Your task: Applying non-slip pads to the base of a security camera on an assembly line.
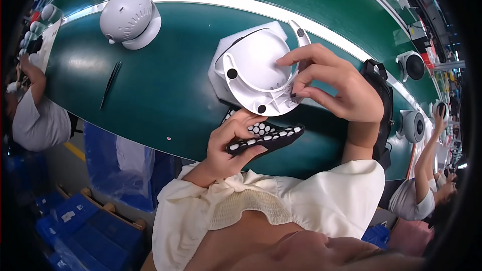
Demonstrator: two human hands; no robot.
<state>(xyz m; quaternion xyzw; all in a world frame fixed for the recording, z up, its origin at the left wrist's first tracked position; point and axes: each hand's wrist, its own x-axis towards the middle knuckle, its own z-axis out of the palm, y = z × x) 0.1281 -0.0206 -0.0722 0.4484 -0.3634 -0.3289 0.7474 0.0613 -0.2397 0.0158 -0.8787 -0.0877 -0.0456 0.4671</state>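
Note:
A white crescent-shaped base [246,95] lies over a rounded white housing [258,55], which rests in a pale foam block [216,78]. Black round pads [232,74] sit on the base, at both tips and along its near edge. My right hand [341,83] is over the right side of the base, thumb and a finger pinched on a small black pad against its surface. Below the base, my left hand [228,143] grips a folded black sheet [266,139] covered in white round spots. Its fingertips reach close to the base's near edge.
At the left stand a rounded white device [129,17] and dark tweezers [111,84] on the green table [170,70]. A black bag [379,85] lies right of my right arm. More devices [412,125] stand along the far right. Other people [42,115] sit on both sides.

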